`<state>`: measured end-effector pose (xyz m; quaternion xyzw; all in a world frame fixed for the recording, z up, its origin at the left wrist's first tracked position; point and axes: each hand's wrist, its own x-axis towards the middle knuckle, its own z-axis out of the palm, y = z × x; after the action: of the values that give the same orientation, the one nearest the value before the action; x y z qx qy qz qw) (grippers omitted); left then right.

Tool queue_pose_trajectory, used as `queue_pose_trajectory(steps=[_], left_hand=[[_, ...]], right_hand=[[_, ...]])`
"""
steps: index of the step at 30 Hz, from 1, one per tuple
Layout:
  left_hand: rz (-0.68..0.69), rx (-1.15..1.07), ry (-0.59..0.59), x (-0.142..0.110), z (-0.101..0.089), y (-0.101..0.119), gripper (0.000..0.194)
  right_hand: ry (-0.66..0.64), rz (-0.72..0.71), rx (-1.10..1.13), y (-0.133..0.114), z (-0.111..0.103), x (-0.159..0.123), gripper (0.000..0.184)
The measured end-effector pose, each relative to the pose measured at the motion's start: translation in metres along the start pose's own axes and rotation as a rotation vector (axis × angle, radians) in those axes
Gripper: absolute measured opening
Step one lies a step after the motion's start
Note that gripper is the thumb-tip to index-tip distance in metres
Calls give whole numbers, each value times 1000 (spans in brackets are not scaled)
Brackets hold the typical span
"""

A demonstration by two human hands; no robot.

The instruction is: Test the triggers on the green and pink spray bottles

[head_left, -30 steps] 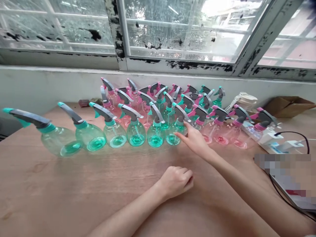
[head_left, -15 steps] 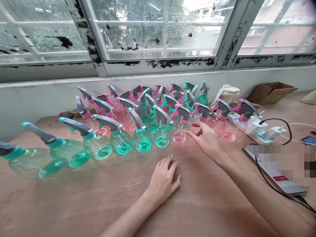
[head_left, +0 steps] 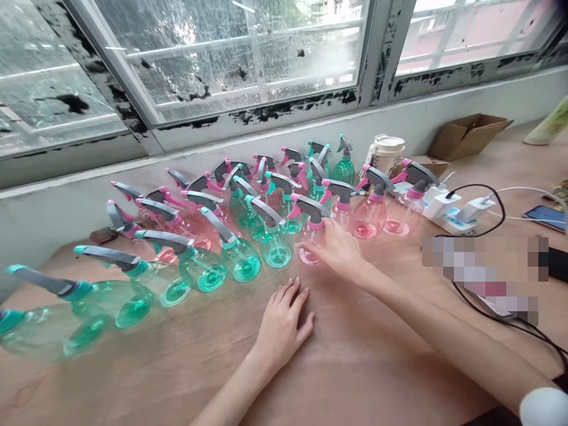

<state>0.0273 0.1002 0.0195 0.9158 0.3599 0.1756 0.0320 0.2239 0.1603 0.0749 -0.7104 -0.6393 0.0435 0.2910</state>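
Observation:
Several clear spray bottles stand in rows on a wooden table (head_left: 364,367), teal ones (head_left: 235,257) to the left and pink ones (head_left: 370,213) to the right. My right hand (head_left: 339,249) reaches to the front row and touches a pink spray bottle (head_left: 310,239) at its side, fingers stretched round it. My left hand (head_left: 281,322) lies flat on the table in front of the row, fingers out and holding nothing.
A paper cup (head_left: 385,155) and a cardboard box (head_left: 468,135) stand at the back right. A white power strip (head_left: 448,213) with black cable (head_left: 497,207) lies right of the bottles, a phone (head_left: 548,216) beyond it. Windows (head_left: 231,53) run along the back wall.
The view has swung right. My right hand moved from the teal bottle to the first pink one in the front row. My left hand went from curled to flat on the table.

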Motion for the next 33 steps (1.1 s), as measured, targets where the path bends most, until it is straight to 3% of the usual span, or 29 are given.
queue_pose_trajectory(steps=[5,9,14,16,19,21,25,33], left_hand=[[-4,6,13,1,1,0,37],[6,1,40,2,1,-2,36],[6,4,57,3,2,-3,36],[9,14,50,3,2,-3,37],[9,13,55,3,2,-3,37],[4,7,61,3,1,-2,36],[2,16,52,4,0,-2,36],[7,35,54,5,3,-3,36]], right_hand=[[-53,20,-94,9,-24,-43,61],[-2,-72,33,26,-43,-65,70],[-30,-219,239,40,-65,-52,71],[-107,-291,382,39,-68,-41,74],[-341,-295,677,33,-64,-25,69],[-413,-269,818,27,-55,-16,57],[-303,-290,920,16,-37,-5,39],[-230,-407,857,5,-34,4,49]])
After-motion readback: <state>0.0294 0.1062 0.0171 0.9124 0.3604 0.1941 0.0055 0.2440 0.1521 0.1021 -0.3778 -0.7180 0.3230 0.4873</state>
